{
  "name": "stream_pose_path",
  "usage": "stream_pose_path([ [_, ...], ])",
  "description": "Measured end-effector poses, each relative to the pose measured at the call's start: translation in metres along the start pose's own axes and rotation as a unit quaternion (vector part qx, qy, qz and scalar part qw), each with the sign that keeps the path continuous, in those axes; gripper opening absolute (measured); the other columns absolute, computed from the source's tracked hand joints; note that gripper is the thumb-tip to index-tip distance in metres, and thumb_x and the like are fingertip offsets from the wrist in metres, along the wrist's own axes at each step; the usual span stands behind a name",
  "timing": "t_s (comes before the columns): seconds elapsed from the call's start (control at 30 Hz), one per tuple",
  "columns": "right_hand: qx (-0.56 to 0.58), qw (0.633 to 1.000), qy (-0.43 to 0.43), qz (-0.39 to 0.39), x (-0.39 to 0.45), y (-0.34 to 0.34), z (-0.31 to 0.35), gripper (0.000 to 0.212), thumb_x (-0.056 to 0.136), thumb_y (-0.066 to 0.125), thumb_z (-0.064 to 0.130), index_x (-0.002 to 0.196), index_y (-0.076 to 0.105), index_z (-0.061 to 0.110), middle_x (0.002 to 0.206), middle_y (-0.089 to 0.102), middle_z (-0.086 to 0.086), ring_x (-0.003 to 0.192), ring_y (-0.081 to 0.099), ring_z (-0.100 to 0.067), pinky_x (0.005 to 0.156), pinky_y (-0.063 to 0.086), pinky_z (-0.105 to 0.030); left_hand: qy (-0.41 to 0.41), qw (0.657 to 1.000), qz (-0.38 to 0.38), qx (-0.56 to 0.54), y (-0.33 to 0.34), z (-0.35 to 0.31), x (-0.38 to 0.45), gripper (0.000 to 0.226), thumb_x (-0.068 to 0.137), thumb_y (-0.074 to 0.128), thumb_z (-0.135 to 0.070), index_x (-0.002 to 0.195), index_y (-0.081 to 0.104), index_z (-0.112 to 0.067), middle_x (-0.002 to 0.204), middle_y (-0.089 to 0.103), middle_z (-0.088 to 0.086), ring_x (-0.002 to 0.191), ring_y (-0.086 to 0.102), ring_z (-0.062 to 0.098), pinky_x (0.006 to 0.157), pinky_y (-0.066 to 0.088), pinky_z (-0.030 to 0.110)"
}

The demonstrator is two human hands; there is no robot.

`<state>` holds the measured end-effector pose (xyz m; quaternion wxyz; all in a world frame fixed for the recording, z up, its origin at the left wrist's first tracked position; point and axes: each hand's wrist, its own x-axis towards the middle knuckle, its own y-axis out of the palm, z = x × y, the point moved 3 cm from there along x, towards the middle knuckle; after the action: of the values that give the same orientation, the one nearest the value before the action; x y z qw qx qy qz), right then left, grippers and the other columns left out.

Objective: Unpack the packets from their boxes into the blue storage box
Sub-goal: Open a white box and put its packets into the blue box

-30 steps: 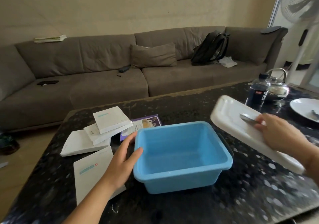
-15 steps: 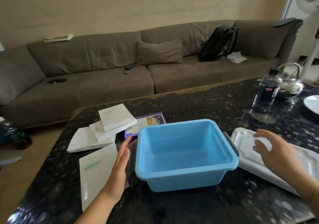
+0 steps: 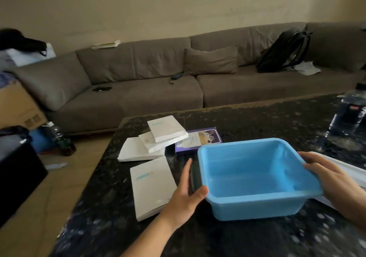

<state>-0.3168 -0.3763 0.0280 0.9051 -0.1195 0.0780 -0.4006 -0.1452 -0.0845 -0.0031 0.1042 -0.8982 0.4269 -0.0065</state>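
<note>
- Blue storage box (image 3: 255,177) sits on the dark speckled tabletop (image 3: 257,118), open at the top with nothing showing inside, its near right side tilted a little in view.
- Left hand (image 3: 186,195) holds the box's left end: the thumb hooks over the near left rim while the fingers lie along the dark handle on that side, so this grip is closed on the box.
- Right hand (image 3: 332,179) holds the right end, thumb on the rim and fingers wrapped down the outer wall; this grip is also closed on the box.
- White lid (image 3: 354,169) lies flat on the tabletop just beyond the right hand, partly hidden by it.
- Flat white box (image 3: 152,185) with a small teal mark lies just left of the left hand, near the tabletop's left edge.
- Stack of white boxes (image 3: 158,138) lies farther back on the left; the top ones are skewed over a wider one below.
- Purple box (image 3: 200,139) lies flat between that stack and the storage box, touching or nearly touching the far left corner of the blue rim.
- Water bottle (image 3: 348,114) stands at the right edge of the tabletop, well apart from the boxes.
- Grey sofa (image 3: 138,90) runs behind the tabletop, with a cushion (image 3: 212,60) and a black backpack (image 3: 283,52) on it.
</note>
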Motion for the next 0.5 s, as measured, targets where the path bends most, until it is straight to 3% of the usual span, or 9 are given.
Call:
stream_pose_path([
  [0.07, -0.032, 0.999, 0.004, -0.035, -0.002, -0.001, 0.001, 0.019, 0.098, 0.051, 0.024, 0.107, 0.066, 0.031, 0.112, 0.068, -0.006, 0.101, 0.065, -0.029, 0.089, 0.053, -0.057, -0.001, 0.999, 0.018, 0.041, -0.005, -0.005, -0.004, 0.104, 0.063, 0.058, -0.084, 0.145, 0.001, -0.057, 0.126, 0.023, -0.061, 0.122, 0.028, -0.03, 0.11, 0.026, 0.025],
  [0.13, -0.117, 0.987, -0.058, -0.094, -0.009, -0.011, 0.01, 0.029, 0.091, 0.054, 0.058, 0.115, 0.059, 0.044, 0.121, 0.064, -0.007, 0.105, 0.065, -0.02, 0.087, 0.057, -0.05, -0.006, 0.994, -0.007, 0.106, -0.02, -0.009, -0.008, 0.089, 0.076, 0.048, -0.079, 0.148, 0.005, -0.053, 0.142, 0.023, -0.044, 0.139, 0.024, -0.009, 0.114, 0.023, 0.027],
  [0.17, -0.14, 0.975, -0.112, -0.13, -0.017, -0.014, 0.026, 0.042, 0.084, 0.051, 0.072, 0.119, 0.055, 0.049, 0.127, 0.06, -0.004, 0.108, 0.062, -0.005, 0.088, 0.058, -0.034, -0.008, 0.988, -0.04, 0.151, -0.034, -0.009, -0.01, 0.079, 0.081, 0.047, -0.074, 0.148, 0.01, -0.052, 0.149, 0.026, -0.035, 0.143, 0.024, -0.002, 0.116, 0.024, 0.029],
  [0.2, -0.124, 0.964, -0.172, -0.159, -0.034, -0.011, 0.049, 0.047, 0.084, 0.051, 0.071, 0.123, 0.054, 0.045, 0.128, 0.057, -0.002, 0.107, 0.057, 0.008, 0.088, 0.053, -0.014, -0.014, 0.973, -0.069, 0.222, -0.05, -0.006, -0.013, 0.074, 0.085, 0.048, -0.07, 0.149, 0.014, -0.051, 0.154, 0.024, -0.029, 0.146, 0.021, 0.003, 0.119, 0.023, 0.033],
  [0.23, -0.099, 0.955, -0.238, -0.145, -0.056, 0.002, 0.075, 0.043, 0.09, 0.053, 0.059, 0.124, 0.056, 0.034, 0.125, 0.057, -0.002, 0.106, 0.053, 0.013, 0.091, 0.045, -0.006, -0.029, 0.946, -0.075, 0.315, -0.066, -0.001, -0.016, 0.074, 0.087, 0.048, -0.07, 0.15, 0.016, -0.049, 0.158, 0.019, -0.024, 0.148, 0.015, 0.006, 0.121, 0.019, 0.038],
  [0.3, -0.041, 0.934, -0.345, -0.079, -0.114, 0.049, 0.121, 0.03, 0.091, 0.053, 0.036, 0.115, 0.06, 0.019, 0.118, 0.06, -0.004, 0.109, 0.056, 0.002, 0.093, 0.046, -0.016, -0.067, 0.875, -0.019, 0.478, -0.095, 0.014, -0.024, 0.082, 0.086, 0.045, -0.075, 0.154, 0.012, -0.044, 0.163, -0.001, -0.018, 0.151, -0.004, 0.013, 0.124, 0.006, 0.045],
  [0.37, -0.014, 0.902, -0.432, 0.01, -0.16, 0.111, 0.135, 0.019, 0.085, 0.057, 0.032, 0.101, 0.063, 0.024, 0.112, 0.064, 0.001, 0.11, 0.06, -0.009, 0.092, 0.046, -0.022, -0.086, 0.825, 0.042, 0.556, -0.114, 0.03, -0.035, 0.085, 0.086, 0.045, -0.074, 0.153, 0.0, -0.047, 0.162, -0.018, -0.015, 0.15, -0.018, 0.017, 0.123, -0.004, 0.047],
  [0.4, -0.058, 0.885, -0.457, 0.065, -0.173, 0.145, 0.13, 0.019, 0.083, 0.059, 0.035, 0.1, 0.064, 0.029, 0.113, 0.064, 0.009, 0.11, 0.06, -0.006, 0.093, 0.044, -0.018, -0.076, 0.809, 0.047, 0.581, -0.119, 0.036, -0.04, 0.086, 0.087, 0.046, -0.072, 0.152, -0.004, -0.048, 0.161, -0.02, -0.014, 0.15, -0.017, 0.018, 0.123, -0.005, 0.045],
  [0.5, -0.243, 0.865, -0.361, 0.249, -0.172, 0.237, 0.08, 0.039, 0.083, 0.06, 0.048, 0.121, 0.058, 0.041, 0.125, 0.048, 0.031, 0.118, 0.043, 0.015, 0.103, 0.037, -0.01, -0.044, 0.788, 0.013, 0.614, -0.124, 0.041, -0.054, 0.085, 0.087, 0.048, -0.069, 0.153, -0.003, -0.048, 0.164, -0.012, -0.011, 0.152, -0.006, 0.022, 0.122, 0.002, 0.042],
])
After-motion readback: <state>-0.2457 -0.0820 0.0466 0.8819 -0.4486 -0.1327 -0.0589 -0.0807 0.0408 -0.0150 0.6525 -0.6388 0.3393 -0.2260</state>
